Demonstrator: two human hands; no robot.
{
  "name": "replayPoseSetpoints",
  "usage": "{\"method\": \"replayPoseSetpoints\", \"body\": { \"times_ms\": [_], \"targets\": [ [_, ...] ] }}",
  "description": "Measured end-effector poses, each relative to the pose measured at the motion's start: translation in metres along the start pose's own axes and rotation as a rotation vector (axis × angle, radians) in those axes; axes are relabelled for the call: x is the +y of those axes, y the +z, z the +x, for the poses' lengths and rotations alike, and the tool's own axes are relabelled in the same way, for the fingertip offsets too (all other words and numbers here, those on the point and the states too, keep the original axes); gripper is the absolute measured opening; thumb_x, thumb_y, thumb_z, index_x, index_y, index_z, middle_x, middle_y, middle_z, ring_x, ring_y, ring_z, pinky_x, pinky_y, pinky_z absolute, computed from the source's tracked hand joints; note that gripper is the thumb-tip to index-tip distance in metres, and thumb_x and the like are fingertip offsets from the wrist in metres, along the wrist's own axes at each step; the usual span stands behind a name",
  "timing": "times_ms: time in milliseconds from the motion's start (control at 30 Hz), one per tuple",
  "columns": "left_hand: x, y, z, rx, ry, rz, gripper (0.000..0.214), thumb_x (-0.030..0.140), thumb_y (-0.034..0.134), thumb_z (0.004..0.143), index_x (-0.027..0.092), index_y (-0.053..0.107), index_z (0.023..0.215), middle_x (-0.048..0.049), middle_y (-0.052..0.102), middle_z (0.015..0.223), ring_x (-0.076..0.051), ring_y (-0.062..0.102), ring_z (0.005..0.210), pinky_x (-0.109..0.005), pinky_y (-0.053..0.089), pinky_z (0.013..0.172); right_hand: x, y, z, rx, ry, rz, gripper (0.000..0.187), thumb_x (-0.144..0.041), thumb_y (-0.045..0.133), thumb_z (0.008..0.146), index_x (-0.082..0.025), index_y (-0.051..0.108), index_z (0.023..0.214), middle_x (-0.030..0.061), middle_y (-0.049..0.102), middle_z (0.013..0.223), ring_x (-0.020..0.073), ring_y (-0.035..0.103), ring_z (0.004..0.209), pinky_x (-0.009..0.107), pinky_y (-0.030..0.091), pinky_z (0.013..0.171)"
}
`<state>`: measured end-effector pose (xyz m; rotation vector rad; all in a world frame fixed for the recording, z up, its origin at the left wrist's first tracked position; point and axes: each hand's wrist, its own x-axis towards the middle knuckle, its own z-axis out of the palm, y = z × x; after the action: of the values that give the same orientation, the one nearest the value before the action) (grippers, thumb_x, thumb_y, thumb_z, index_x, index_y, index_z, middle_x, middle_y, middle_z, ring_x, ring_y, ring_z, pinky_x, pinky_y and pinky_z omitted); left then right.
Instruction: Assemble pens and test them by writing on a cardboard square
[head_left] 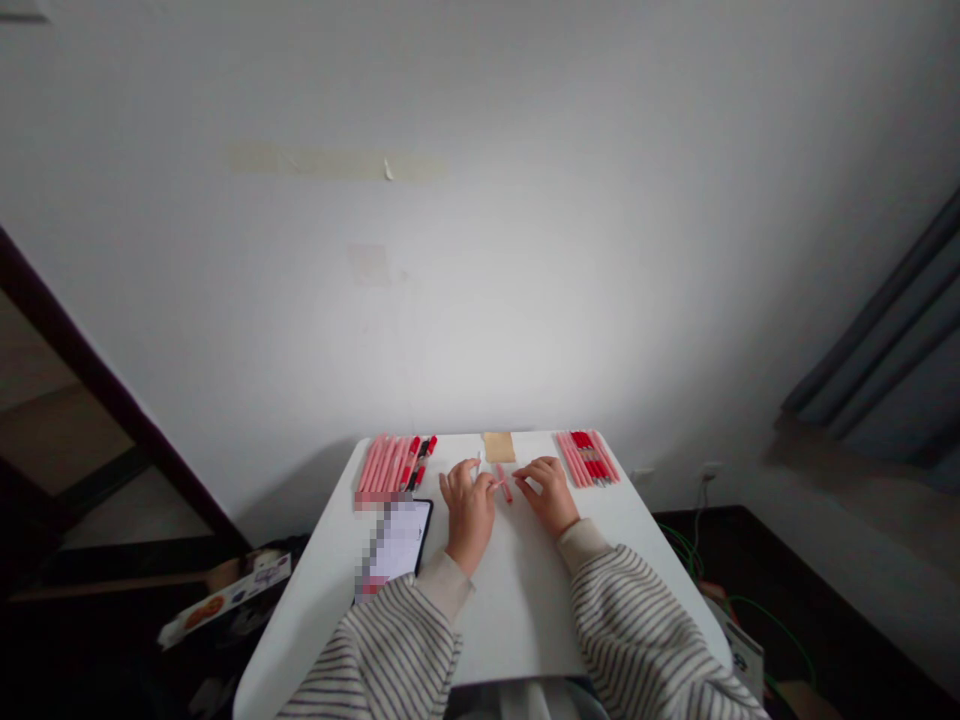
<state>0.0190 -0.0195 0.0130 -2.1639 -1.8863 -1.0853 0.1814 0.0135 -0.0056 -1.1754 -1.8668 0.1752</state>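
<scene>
One white table (525, 620) lies under the left hand (470, 508) and right hand (551, 495), fingers curled inward; whether either pair of tips pinches anything, I cannot tell. Between them lies a pink pen (507, 491), long axis roughly forward, apparently nearer the left fingertips.

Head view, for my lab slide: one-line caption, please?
Left hand and right hand over a white table, a pink stick between them, pen-like sticks at either side.
</scene>
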Motion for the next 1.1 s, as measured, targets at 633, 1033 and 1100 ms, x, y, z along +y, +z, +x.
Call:
{"method": "replayPoseSetpoints", "body": {
  "times_ms": [633, 1033, 1100],
  "targets": [
    [-0.0054, 0.0054, -0.0015, 0.044, 0.055, -0.022, 0.018, 0.024, 0.048, 0.087, 0.023, 0.066, 0.085, -0.0074, 0.055, 0.118, -0.024, 0.046, 0.115, -0.057, 0.029, 0.104, 0.0038, 0.0039, -0.0001, 0.017, -0.025, 0.029, 0.010, -0.020, 0.063, 0.082, -0.023, 0.072, 0.085, 0.0052, 0.066, 0.081, 0.0221, 0.050, 0.091, 0.036, 0.041, 0.084],
    [-0.0051, 0.0056, -0.0014, 0.022, 0.075, -0.073, 0.012, 0.022, 0.054, 0.082, 0.024, 0.066, 0.084, -0.0059, 0.055, 0.117, -0.024, 0.045, 0.116, -0.055, 0.026, 0.106, 0.0008, 0.0083, -0.0025, -0.042, -0.049, 0.061, 0.009, -0.025, 0.064, 0.083, -0.025, 0.072, 0.085, 0.0047, 0.067, 0.081, 0.0215, 0.051, 0.090, 0.036, 0.041, 0.082],
    [-0.0066, 0.0063, -0.0013, 0.027, 0.070, -0.085, 0.011, 0.023, 0.055, 0.082, 0.024, 0.066, 0.084, -0.0059, 0.055, 0.117, -0.024, 0.045, 0.115, -0.055, 0.027, 0.105, -0.0016, 0.0078, -0.0026, -0.042, -0.047, 0.078, 0.009, -0.024, 0.064, 0.083, -0.025, 0.072, 0.085, 0.0047, 0.067, 0.081, 0.0214, 0.051, 0.090, 0.036, 0.041, 0.082]
  ]
}}
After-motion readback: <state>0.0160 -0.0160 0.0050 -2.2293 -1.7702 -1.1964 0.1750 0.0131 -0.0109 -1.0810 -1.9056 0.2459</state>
